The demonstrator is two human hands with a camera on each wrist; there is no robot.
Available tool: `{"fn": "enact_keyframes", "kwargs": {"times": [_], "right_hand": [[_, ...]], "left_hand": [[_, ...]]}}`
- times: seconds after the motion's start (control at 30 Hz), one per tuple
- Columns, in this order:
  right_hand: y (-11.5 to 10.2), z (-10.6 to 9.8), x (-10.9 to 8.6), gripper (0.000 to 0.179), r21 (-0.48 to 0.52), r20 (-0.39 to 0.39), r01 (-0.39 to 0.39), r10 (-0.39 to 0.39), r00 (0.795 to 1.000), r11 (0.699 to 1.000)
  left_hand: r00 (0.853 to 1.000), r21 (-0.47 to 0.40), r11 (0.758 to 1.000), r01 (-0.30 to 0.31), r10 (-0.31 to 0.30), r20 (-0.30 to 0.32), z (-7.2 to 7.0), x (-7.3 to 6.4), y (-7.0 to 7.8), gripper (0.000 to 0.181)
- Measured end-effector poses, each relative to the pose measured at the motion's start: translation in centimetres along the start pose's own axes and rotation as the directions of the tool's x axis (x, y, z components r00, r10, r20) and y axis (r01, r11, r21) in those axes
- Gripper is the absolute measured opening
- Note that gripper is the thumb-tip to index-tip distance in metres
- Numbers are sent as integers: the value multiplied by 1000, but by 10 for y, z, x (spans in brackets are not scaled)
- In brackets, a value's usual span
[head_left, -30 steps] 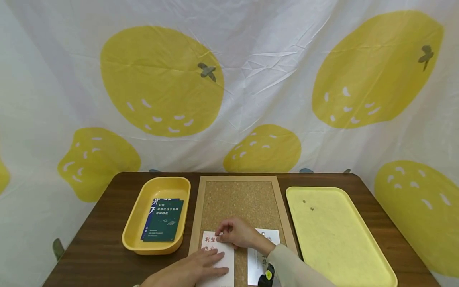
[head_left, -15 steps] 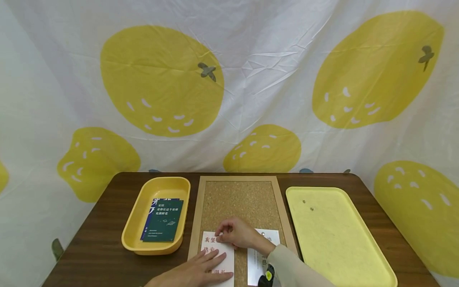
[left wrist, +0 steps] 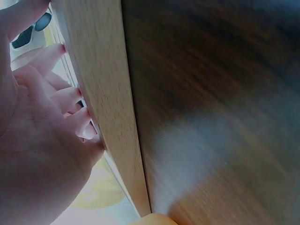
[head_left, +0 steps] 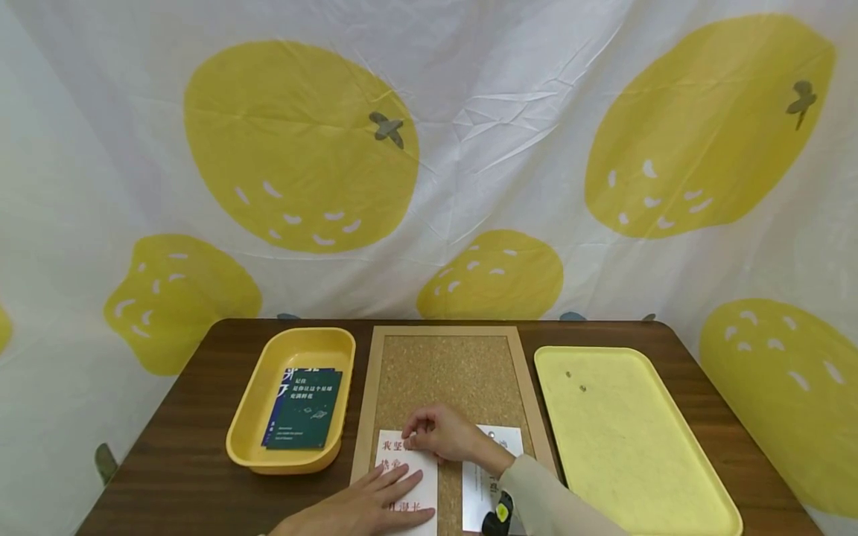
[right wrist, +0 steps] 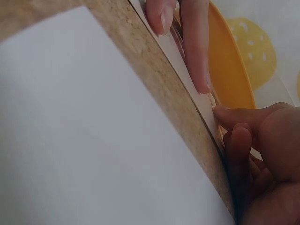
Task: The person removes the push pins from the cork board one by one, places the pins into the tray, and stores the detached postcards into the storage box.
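Note:
A white card with red lettering [head_left: 429, 488] lies on the front left of the cork board [head_left: 449, 372]. My left hand [head_left: 355, 506] rests on this card with spread fingers; the left wrist view shows its palm [left wrist: 47, 131] beside the wooden frame [left wrist: 101, 89]. At the card's top edge my right hand [head_left: 445, 435] pinches with curled fingers and thumb; I cannot tell what is between them. Under the right wrist lies a second white card with dark lettering [head_left: 473, 495], a small round pin [head_left: 492, 435] at its top. That card looms large in the right wrist view.
Left of the board stands a yellow-orange basin [head_left: 243, 424] holding a dark green card [head_left: 311, 424] over a blue one. To the right lies a pale yellow tray [head_left: 637, 447] with two small pins [head_left: 582, 388]. Behind the dark wooden table [head_left: 181, 461] hangs a lemon-print cloth [head_left: 469, 164].
My left hand has shifted slightly, its fingers now further down and right on the card, so more red lettering shows. The right hand has stayed at the card's top edge.

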State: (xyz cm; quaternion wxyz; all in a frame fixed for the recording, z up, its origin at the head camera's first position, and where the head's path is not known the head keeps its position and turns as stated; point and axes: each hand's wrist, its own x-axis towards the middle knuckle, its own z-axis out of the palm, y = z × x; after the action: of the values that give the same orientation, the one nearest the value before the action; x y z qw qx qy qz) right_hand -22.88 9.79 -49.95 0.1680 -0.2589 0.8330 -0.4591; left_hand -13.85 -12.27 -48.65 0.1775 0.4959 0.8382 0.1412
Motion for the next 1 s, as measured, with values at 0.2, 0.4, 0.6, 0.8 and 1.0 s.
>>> {"fn": "enact_keyframes", "kwargs": {"times": [0.2,0.4,0.6,0.8,1.0], "right_hand": [[-1,-1,1,4,-7,-2,-7,7,1000,1000],[-1,-1,0,4,-26,-4,-2,1,1000,1000],[-2,-1,-1,5,-4,9,-8,8,1000,1000],[-2,0,-1,5,-6,4,-5,5,1000,1000],[-3,2,0,10,-31,-15,-3,2,1000,1000]], "left_hand": [[1000,23,1000,-3,3,3,-2,0,1,68],[1000,40,999,5,-5,14,-5,1,2,67],[1000,14,1000,14,-14,23,-8,1,4,67],[999,-11,1000,29,-29,30,-8,1,4,67],[999,-19,999,33,-32,28,-7,1,5,67]]}}
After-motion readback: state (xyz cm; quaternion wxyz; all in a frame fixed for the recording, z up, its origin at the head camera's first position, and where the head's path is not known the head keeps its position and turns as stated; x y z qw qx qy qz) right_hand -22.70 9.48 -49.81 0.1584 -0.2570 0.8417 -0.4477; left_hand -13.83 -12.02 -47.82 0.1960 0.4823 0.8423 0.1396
